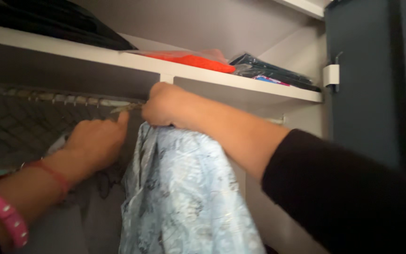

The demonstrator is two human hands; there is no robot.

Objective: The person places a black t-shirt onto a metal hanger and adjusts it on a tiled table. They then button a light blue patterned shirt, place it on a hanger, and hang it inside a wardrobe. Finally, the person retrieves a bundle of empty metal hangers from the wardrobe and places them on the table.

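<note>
My right hand [164,106] is closed around the top of a pale blue patterned garment [184,197], up at the wardrobe's hanging rail [71,99]; the hanger itself is hidden under my fingers. The garment hangs down from my fist, its folds filling the lower middle of the view. My left hand [97,141] is just left of it, fingers curled against the hanging clothes with the index finger pointing up toward the rail. A red string and a pink studded band sit on my left wrist. My right arm wears a black sleeve.
A white shelf [240,81] runs above the rail and carries a folded orange item [191,60], dark folded clothes [269,70] and a black pile [57,21]. Several hanger hooks line the rail at left. A dark wardrobe door [377,84] with a white hinge stands at right.
</note>
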